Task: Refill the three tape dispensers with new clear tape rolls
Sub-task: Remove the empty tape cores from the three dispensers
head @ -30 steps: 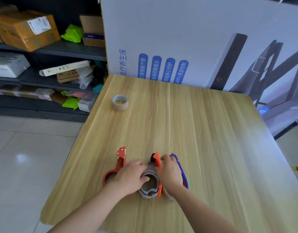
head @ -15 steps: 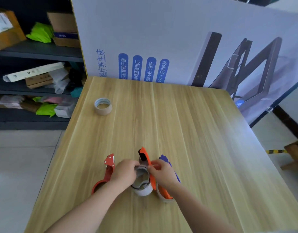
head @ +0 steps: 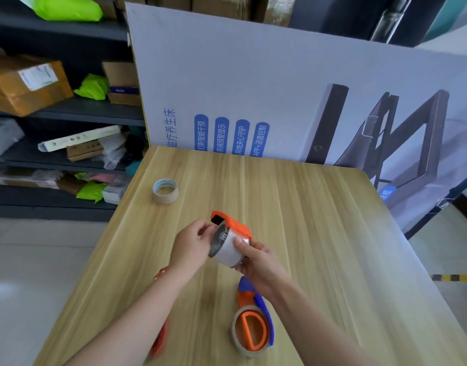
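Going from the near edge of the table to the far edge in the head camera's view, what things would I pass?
Blue-and-orange dispenser with a roll on it → orange dispenser held up in the left hand and right hand → loose tape roll → printed board.

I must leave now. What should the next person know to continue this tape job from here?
Both hands are raised above the table. The right hand holds the orange dispenser with a clear roll on it; the left hand is at the roll's open side.
The blue and orange dispenser lies near the front edge, a roll around its hub.
The red dispenser is mostly hidden under the left forearm; its state is unclear.
A spare roll sits far left.
Left: finish seating this roll, check the red one.
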A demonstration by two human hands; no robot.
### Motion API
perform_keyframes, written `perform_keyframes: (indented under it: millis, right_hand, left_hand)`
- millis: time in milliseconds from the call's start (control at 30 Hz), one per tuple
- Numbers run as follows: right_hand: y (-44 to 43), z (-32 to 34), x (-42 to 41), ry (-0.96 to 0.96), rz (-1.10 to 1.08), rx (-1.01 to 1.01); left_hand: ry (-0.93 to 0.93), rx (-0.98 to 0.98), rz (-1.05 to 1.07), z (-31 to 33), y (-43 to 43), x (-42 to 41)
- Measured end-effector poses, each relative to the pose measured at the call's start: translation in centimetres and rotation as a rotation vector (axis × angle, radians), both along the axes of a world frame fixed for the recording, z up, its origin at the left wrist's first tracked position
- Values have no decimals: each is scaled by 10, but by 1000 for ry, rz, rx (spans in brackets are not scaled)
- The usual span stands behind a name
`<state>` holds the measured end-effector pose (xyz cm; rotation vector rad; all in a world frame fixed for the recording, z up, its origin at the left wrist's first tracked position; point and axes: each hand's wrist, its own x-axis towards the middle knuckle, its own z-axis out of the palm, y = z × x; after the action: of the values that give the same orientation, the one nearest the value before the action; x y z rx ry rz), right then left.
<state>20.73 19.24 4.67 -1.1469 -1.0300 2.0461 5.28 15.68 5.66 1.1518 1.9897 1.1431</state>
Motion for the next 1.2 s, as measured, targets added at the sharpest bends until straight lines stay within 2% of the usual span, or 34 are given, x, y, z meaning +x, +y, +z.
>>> perform_keyframes:
  millis: [67, 200, 433, 733, 900, 1000, 1200]
  right_hand:
    - [9, 11, 5, 25, 38, 47]
    - [24, 23, 18, 58, 86, 107]
    - [39, 39, 25, 61, 173, 151]
    - [50, 59, 20, 7, 250, 202]
    - [55, 66, 15, 28, 243, 215]
    - [55, 75, 6, -26, 167, 269]
    - [55, 85, -11, -34, 30, 386]
  left_hand:
    - [1, 74, 0, 9, 1, 8]
    - [-452, 44, -191, 31, 1, 23]
    - [-712, 39, -60, 51, 5, 26]
    - [-766, 22, -76, 58, 8, 17]
    - [-740, 77, -67, 64, 14, 12]
    - [-671, 130, -24, 67, 16, 11]
    - [-416, 196, 29, 72, 20, 14]
